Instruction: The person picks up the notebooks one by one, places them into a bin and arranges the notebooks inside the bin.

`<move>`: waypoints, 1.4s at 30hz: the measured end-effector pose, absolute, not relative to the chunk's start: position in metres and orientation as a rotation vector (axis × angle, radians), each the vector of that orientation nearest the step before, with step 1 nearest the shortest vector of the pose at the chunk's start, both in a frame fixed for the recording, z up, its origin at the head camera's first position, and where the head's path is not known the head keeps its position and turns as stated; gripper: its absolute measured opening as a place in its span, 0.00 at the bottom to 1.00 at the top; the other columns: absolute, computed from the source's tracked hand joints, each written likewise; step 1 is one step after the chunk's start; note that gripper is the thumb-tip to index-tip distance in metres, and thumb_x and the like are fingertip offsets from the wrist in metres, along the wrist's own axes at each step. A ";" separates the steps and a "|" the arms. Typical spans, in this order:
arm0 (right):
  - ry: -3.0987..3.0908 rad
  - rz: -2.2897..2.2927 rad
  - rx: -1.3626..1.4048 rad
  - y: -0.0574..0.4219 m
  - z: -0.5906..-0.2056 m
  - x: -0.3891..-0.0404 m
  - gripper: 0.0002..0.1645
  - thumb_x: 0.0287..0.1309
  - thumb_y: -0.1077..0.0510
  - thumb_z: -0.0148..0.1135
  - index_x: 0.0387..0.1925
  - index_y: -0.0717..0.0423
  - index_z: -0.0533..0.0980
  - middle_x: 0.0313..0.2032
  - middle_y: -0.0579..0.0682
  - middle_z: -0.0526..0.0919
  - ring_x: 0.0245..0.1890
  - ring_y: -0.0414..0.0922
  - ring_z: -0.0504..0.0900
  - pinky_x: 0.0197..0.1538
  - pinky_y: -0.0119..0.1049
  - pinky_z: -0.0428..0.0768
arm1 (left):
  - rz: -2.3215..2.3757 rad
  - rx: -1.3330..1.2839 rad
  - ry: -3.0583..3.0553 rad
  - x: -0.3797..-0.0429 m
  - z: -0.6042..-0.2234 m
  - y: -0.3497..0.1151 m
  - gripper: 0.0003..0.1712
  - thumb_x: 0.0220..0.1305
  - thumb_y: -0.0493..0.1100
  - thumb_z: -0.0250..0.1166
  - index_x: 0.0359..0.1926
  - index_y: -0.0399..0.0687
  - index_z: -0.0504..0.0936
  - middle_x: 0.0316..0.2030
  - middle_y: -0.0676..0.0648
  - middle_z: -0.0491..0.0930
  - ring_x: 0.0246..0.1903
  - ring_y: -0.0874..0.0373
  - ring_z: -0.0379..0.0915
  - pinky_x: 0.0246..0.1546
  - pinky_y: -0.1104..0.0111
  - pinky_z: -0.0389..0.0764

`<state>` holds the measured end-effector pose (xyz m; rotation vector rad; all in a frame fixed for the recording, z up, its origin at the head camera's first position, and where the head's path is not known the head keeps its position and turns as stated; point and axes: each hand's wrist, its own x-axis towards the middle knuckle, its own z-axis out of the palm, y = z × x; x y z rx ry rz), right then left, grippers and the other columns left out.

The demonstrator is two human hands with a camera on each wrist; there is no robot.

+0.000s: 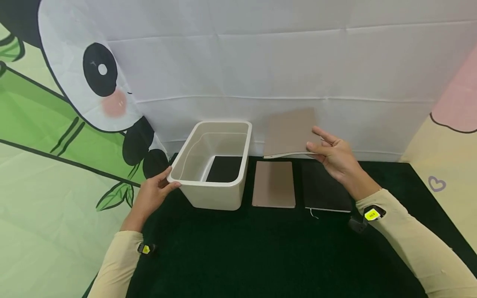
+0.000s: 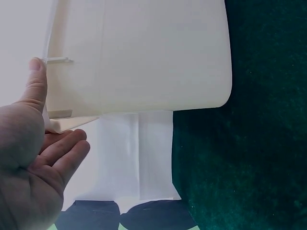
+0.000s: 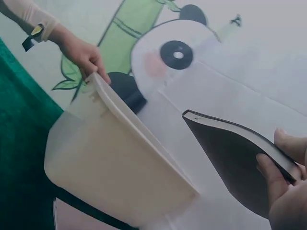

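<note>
My right hand (image 1: 337, 159) pinches a notebook (image 1: 290, 131) by its right edge, thumb on top, and holds it above the table near the back cloth. Its upper cover is tan; in the right wrist view the side of the notebook (image 3: 230, 163) facing that camera looks dark. The left hand (image 1: 152, 194) grips the near left corner of a cream plastic bin (image 1: 214, 194), its thumb (image 2: 36, 86) along the rim. Inside the bin lies a flat black rectangle (image 1: 224, 169), its kind hard to tell.
Right of the bin, a tan notebook (image 1: 273, 184) lies flat on the dark green table cloth (image 1: 238, 252). Beside it is a black notebook (image 1: 326, 188) with a white ribbon. A white cloth (image 1: 279, 62) with a printed panda rises behind the table.
</note>
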<state>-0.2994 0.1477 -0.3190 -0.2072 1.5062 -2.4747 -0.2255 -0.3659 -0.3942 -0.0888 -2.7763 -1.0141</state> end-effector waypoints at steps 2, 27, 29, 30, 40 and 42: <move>1.533 -2.460 -0.212 0.135 -0.318 -0.304 0.46 0.63 0.74 0.64 0.79 0.54 0.58 0.81 0.49 0.25 0.39 0.36 0.88 0.46 0.28 0.85 | -1.011 -0.095 -2.782 -0.226 -0.394 -0.365 0.47 0.68 0.60 0.65 0.79 0.46 0.58 0.70 0.32 0.68 0.63 0.34 0.73 0.58 0.39 0.75; 1.658 -2.351 -0.196 -0.009 -0.324 -0.347 0.39 0.59 0.72 0.69 0.72 0.55 0.71 0.81 0.57 0.47 0.70 0.54 0.72 0.47 0.31 0.86 | -1.083 -0.049 -2.776 -0.224 -0.395 -0.359 0.47 0.67 0.61 0.65 0.80 0.52 0.57 0.72 0.34 0.66 0.65 0.36 0.72 0.58 0.41 0.75; 1.662 -2.351 -0.195 -0.016 -0.324 -0.348 0.40 0.59 0.73 0.69 0.71 0.55 0.71 0.81 0.57 0.48 0.70 0.54 0.71 0.45 0.31 0.86 | -1.099 -0.050 -2.772 -0.225 -0.395 -0.359 0.47 0.67 0.61 0.65 0.80 0.52 0.57 0.72 0.34 0.66 0.66 0.36 0.71 0.59 0.42 0.76; 1.664 -2.350 -0.197 -0.020 -0.325 -0.349 0.40 0.59 0.73 0.69 0.71 0.56 0.71 0.81 0.56 0.49 0.71 0.53 0.70 0.45 0.30 0.86 | -1.101 -0.053 -2.771 -0.225 -0.395 -0.359 0.47 0.67 0.61 0.65 0.80 0.52 0.57 0.72 0.34 0.66 0.66 0.36 0.71 0.59 0.42 0.76; 1.719 -2.272 -0.246 -0.053 -0.338 -0.355 0.40 0.58 0.72 0.71 0.71 0.57 0.71 0.73 0.64 0.67 0.35 0.40 0.89 0.58 0.44 0.83 | -1.096 -0.087 -2.759 -0.226 -0.395 -0.361 0.47 0.68 0.60 0.65 0.79 0.49 0.57 0.71 0.33 0.67 0.65 0.37 0.72 0.58 0.43 0.77; 1.750 -2.239 -0.257 -0.057 -0.340 -0.354 0.40 0.57 0.71 0.72 0.71 0.56 0.72 0.71 0.64 0.69 0.36 0.41 0.90 0.55 0.42 0.84 | -1.099 -0.087 -2.756 -0.226 -0.396 -0.361 0.47 0.68 0.60 0.65 0.79 0.48 0.58 0.71 0.33 0.67 0.65 0.37 0.72 0.58 0.43 0.77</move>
